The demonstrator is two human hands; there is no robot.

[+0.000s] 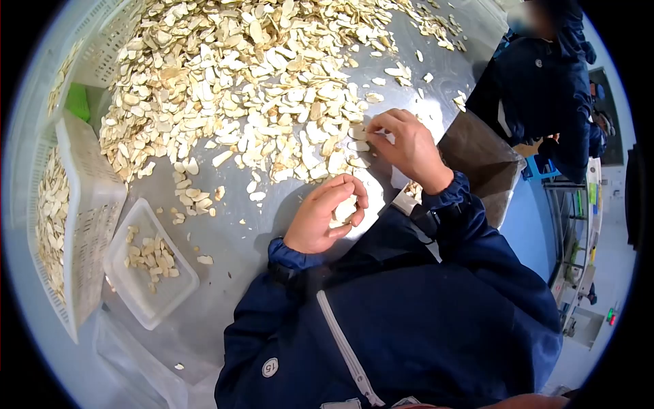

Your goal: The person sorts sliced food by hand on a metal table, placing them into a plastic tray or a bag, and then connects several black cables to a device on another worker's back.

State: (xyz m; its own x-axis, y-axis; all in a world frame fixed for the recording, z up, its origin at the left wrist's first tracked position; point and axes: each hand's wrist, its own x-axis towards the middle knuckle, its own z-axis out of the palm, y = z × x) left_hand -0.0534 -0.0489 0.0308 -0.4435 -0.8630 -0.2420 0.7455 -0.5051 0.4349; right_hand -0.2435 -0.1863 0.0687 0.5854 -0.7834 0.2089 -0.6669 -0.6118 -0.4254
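Note:
My left hand (pixel 321 215) is curled, palm turned inward, around a few pale dried slices (pixel 343 210). Close to the right edge of a big heap of such slices (pixel 225 82), my right hand (pixel 411 146) has its thumb and forefinger bent together in a pinch. Its fingertips are beside some loose slices (pixel 357 146), and whatever lies between them is too small to make out. The heap is spread over a shiny metal table (pixel 235 194).
At the left stand white perforated baskets (pixel 88 225) holding slices. A clear plastic tub (pixel 184 273) contains a few slices, with another clear container (pixel 139 361) below it. Right of my hand is an open brown-lined box (pixel 477 150). A person in dark clothing (pixel 538 88) is at the upper right.

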